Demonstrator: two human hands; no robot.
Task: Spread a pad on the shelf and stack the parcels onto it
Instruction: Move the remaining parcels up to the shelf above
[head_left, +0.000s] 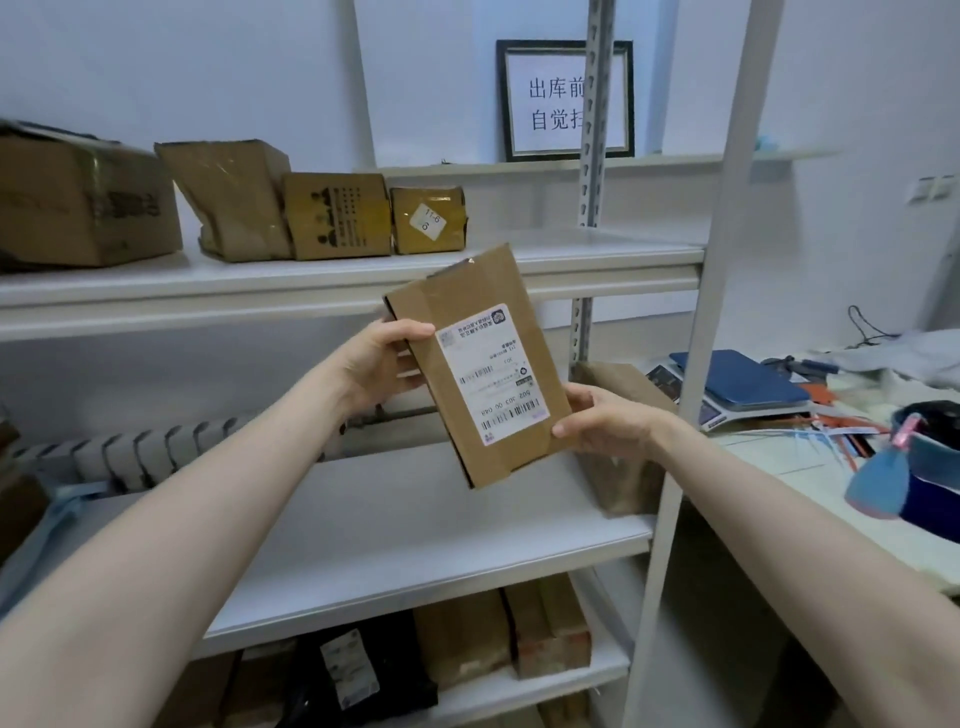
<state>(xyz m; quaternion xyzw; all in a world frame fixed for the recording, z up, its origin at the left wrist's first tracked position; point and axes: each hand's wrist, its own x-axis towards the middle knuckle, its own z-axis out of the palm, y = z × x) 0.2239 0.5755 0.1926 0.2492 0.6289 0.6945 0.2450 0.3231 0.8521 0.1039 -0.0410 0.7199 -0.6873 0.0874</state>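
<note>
Two hands grip one brown parcel (524, 332) in the air above the middle shelf (389, 525): left hand (382, 364) curled round its upper-left edge, right hand (605, 423) round its lower-right corner. Its white barcode label (491, 374) faces up, upside down. At the right end of the upper shelf (571, 249), a small box (452, 208) has a sticker reading "11-6".

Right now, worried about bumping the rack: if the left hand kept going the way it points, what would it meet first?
The left hand grips the parcel, so that is first. Beyond it, carried on rightward and up, the slotted upright probably comes next; depth is unclear.
</note>
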